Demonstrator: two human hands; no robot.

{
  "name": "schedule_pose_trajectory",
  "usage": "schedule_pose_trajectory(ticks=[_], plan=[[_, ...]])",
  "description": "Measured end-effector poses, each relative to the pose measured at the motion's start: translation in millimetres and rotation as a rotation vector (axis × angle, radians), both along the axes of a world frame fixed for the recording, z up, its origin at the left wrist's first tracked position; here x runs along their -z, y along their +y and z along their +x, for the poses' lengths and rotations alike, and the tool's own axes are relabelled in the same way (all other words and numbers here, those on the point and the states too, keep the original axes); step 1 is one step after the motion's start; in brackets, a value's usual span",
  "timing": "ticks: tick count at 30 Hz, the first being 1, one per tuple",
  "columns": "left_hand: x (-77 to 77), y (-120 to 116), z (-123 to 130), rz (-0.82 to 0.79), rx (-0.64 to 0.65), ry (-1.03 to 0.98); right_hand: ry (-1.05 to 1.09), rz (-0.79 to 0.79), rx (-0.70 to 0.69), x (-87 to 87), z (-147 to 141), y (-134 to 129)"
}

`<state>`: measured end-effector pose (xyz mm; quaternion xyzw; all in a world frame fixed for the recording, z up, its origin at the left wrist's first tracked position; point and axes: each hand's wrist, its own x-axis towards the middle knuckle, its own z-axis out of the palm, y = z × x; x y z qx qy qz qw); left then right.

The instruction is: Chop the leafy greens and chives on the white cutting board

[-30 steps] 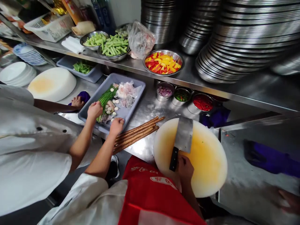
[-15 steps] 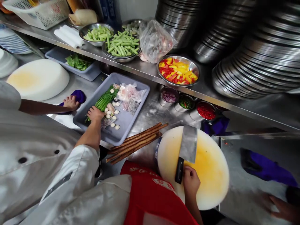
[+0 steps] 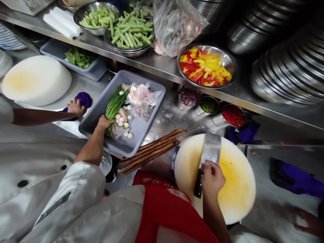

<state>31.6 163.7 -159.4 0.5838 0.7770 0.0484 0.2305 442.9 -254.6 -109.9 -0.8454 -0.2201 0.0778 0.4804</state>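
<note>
Head view: right hand (image 3: 214,177) is newly reaching over the cleaver (image 3: 211,148) beneath its curled fingers, bringing it within grasp; left hand (image 3: 103,123) is touching green stalks (image 3: 115,105) beside its thumb; I cannot tell whether either is gripping.

A steel shelf (image 3: 162,67) overhangs a steel counter (image 3: 165,118).

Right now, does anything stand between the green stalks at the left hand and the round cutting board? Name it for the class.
Yes. From the green stalks towards the cutting board come round white pieces, the tray's side wall, then brown sticks lying just short of the board.
</note>
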Motion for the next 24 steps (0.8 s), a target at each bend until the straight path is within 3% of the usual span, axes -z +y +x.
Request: schedule_pose_trajectory(ticks=[1, 3, 5, 7, 9, 12, 14, 18, 24], plan=[[-0.6, -0.8, 0.6, -0.012, 0.004, -0.028, -0.017, 0.009, -0.145, -6.6, -10.8, 23.1], [-2.3, -2.1, 2.0, -0.020, -0.005, -0.053, -0.055, 0.034, -0.574, -16.5, -39.1, 80.0], [-4.0, -2.9, 3.3, -0.019, -0.010, -0.049, -0.066, 0.053, -0.824, -21.3, -73.9, 148.7], [-5.2, -2.8, 3.2, -0.009, -0.009, -0.004, -0.133, -0.085, -1.168, -20.4, -111.1, 222.0], [-4.7, -1.7, 0.5, 0.001, 0.004, 0.031, -0.142, -0.180, -1.280, -13.7, -145.9, 290.6], [0.8, 1.2, -8.1, -0.050, 0.012, -0.087, -0.117, -0.383, -1.331, 4.9, -185.8, 366.9], [6.7, 3.6, -14.4, -0.091, -0.017, -0.214, -0.089, -0.475, -1.320, 19.4, -201.7, 395.9], [16.0, 8.3, -21.6, -0.080, -0.077, -0.437, -0.032, -0.521, -1.243, 38.4, -211.4, 416.9], [14.6, 12.7, -26.0, -0.202, -0.126, -0.790, 0.167, -0.439, -1.005, 35.6, -218.4, 430.0]])
